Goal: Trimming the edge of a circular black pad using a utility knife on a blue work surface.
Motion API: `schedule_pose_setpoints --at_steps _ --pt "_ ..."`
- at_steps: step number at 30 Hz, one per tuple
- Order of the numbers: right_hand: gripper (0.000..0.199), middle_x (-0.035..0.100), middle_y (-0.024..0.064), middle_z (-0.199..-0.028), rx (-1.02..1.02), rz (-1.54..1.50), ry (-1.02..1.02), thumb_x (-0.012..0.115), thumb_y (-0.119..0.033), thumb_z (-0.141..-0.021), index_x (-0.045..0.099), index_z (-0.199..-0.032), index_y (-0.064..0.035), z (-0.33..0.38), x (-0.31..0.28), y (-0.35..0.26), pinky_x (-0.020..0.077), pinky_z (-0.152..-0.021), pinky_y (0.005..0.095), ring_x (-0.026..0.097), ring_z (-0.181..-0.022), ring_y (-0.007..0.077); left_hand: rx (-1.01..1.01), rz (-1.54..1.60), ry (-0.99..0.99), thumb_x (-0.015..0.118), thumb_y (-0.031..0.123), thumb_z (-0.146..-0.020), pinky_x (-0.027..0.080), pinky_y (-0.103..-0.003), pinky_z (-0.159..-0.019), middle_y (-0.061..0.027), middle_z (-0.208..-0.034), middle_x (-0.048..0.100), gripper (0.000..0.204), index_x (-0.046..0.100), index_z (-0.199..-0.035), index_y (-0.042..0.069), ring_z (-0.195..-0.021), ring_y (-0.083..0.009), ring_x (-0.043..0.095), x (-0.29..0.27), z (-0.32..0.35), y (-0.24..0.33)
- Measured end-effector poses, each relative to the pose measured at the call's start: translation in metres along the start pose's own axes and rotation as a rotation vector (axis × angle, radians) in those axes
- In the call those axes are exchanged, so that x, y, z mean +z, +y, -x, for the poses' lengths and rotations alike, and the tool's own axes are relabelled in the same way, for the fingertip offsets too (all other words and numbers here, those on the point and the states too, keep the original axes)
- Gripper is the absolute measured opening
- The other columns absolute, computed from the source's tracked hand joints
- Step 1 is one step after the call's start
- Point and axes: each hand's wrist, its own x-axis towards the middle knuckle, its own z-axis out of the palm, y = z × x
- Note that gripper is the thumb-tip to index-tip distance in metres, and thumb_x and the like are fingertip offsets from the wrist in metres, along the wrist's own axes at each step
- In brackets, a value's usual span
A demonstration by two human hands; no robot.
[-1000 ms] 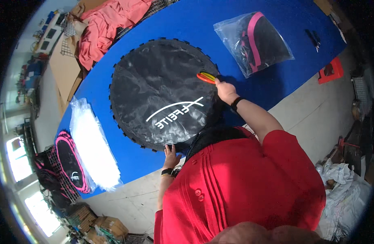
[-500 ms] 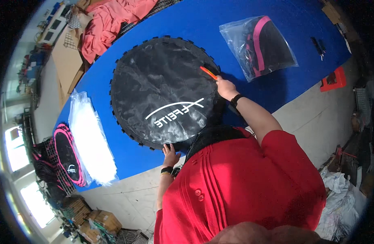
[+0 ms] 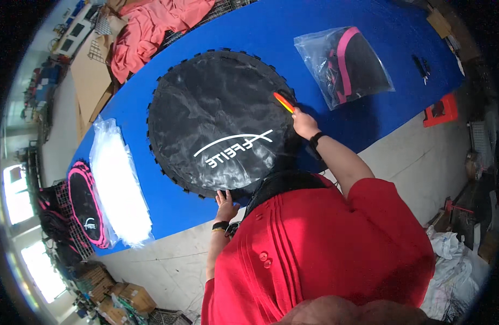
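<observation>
While the person's red shirt [image 3: 325, 249] fills the lower centre of the frame, both hands reach up onto the blue counter [image 3: 293, 32]. Left hand [image 3: 226, 203], w/ a dark wristband, lies flat & released, fingers spread, on the near edge of the round black mat [image 3: 219, 122], just below frame centre. Right hand [image 3: 304, 123], w/ a black watch at the wrist, sits right of centre at the mat's right edge, clenched on an orange-red tool [image 3: 283, 102] whose tip angles up-left over the mat; can't tell what kind of tool. Mat lies flat on the counter at frame centre, shiny, w/ a white curved mark & small tabs round its rim.

Left of the mat, apart from it: a stack of clear plastic bags [image 3: 119, 184], glaring white, near the counter's lower-left end. Beyond that, at far left, a black disc w/ pink trim [image 3: 85, 208]. Upper right on the counter: a clear bag holding a black-and-pink item [image 3: 349, 62], near the right hand but not touching. Top left, past the counter: pinkish-red cloth [image 3: 152, 27] & cardboard [image 3: 89, 76].
</observation>
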Motion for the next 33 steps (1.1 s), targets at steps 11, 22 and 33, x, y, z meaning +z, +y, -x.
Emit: schedule_pose_setpoints --at_steps 11,22,33 --pt "0.033 0.069 0.0243 -0.088 -0.078 -0.002 0.044 0.046 -0.023 -0.101 0.050 -0.131 -0.0099 0.061 0.007 0.015 0.0500 -0.074 0.0588 0.067 -0.085 0.0457 0.016 -0.023 -0.009 0.077 0.039 -0.082 0.019 -0.060 -0.119 -0.0453 -0.155 0.001 0.105 0.015 -0.157 0.000 -0.142 -0.0659 0.008 0.003 -0.004 -0.007" --pt "0.030 0.069 0.0235 -0.098 0.035 0.006 -0.028 0.045 -0.025 -0.102 0.050 -0.128 -0.0108 0.007 0.002 -0.002 0.0511 -0.080 0.0550 0.067 -0.096 0.0439 0.004 -0.026 0.033 0.076 0.038 -0.083 0.022 -0.058 -0.119 -0.0442 -0.156 0.003 0.102 0.016 -0.157 0.000 -0.142 -0.0643 0.011 -0.001 -0.003 -0.003" --pt "0.034 0.071 0.0166 -0.088 -0.239 0.260 -0.058 0.043 -0.018 -0.099 0.052 -0.132 -0.0110 -0.003 0.001 0.003 0.0533 -0.068 0.0511 0.071 -0.082 0.0368 -0.039 -0.047 0.014 0.073 0.039 -0.085 0.019 -0.058 -0.120 -0.0469 -0.154 0.005 0.099 0.018 -0.155 -0.004 -0.143 -0.0642 0.010 -0.002 0.000 0.009"
